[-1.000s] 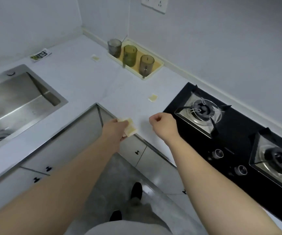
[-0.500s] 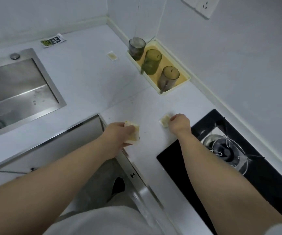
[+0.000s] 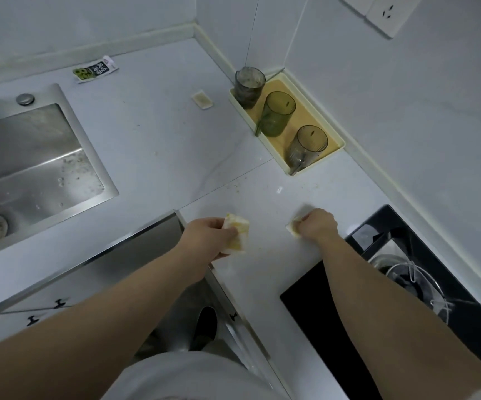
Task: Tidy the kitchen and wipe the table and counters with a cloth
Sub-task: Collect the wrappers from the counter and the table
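**Holding two pale pieces at the corner of the surface**

Nearest, a dark shoe (image 3: 204, 327) is standing on the floor below the cabinet fronts, and both bare forearms are reaching forward over it.

The left hand (image 3: 207, 238) is curling its fingers and thumb round a yellowish wad (image 3: 236, 233), holding it right at the inner corner edge of the pale surface (image 3: 158, 145). Whether the wad is cloth or paper I cannot tell. The right hand (image 3: 317, 223), knuckles up and fingers bunched, is pinching a pale scrap (image 3: 294, 226) low against the surface. The two hands are sitting near each other but apart.

A black hob (image 3: 314, 307) is lying just beside the right forearm, and its burner (image 3: 406, 272) is showing partly behind the arm. Off to the left, well apart from the hands, a steel sink (image 3: 31, 163) is sitting sunk into the surface.

Beyond the hands, a tiny white fleck (image 3: 279, 189) is lying among scattered crumbs. Farther on, a cream tray (image 3: 308, 116) is sitting against the wall, carrying three cups in a row: a clear cup (image 3: 305, 148) nearest, a green cup (image 3: 276, 115) in the middle and a grey cup (image 3: 249, 88) in the corner.

A small pale packet (image 3: 202, 100) is lying near the tray's far end, not touching it. A printed sachet (image 3: 95, 72) is lying by the back wall beyond the sink, and a white socket (image 3: 383, 10) is showing high on the right wall.
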A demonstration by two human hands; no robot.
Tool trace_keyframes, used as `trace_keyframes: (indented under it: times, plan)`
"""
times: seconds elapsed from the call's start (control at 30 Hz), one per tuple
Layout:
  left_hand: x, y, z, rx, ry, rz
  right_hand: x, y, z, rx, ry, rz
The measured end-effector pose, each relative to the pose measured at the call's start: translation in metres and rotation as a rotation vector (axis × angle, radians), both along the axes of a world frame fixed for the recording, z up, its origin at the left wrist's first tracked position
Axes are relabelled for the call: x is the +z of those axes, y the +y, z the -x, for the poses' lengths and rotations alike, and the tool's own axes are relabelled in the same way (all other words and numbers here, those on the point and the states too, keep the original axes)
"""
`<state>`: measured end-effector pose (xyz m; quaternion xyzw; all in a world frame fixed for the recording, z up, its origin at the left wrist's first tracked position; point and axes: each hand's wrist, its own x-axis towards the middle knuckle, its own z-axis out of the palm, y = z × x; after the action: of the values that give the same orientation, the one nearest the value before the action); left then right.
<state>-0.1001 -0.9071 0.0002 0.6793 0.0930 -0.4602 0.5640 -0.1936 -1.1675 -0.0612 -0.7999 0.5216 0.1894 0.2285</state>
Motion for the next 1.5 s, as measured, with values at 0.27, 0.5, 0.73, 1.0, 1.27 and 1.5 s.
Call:
trace_keyframes:
  times: [0.27,0.5,0.73,1.0,1.27,1.5]
  plan:
    - [-0.001,-0.005,-0.027,-0.009,0.029,0.025,0.013,0.010,0.001,0.031,-0.128,0.065]
    - [0.001,-0.017,-0.038,-0.032,0.008,0.028,0.067,0.048,-0.001,-0.046,-0.428,0.046]
    - [0.011,-0.011,-0.061,-0.020,0.036,0.110,0.127,0.116,-0.046,0.063,-0.628,-0.244]
    - [0.024,0.037,-0.102,-0.015,0.082,0.246,0.124,0.172,-0.111,0.092,-0.646,-0.156]
    - [0.019,0.066,-0.165,0.108,0.041,0.132,0.114,0.204,-0.174,0.018,-0.746,-0.221]
    - [0.012,0.049,-0.231,0.225,-0.116,0.021,0.088,0.162,-0.242,0.115,-0.642,0.020]
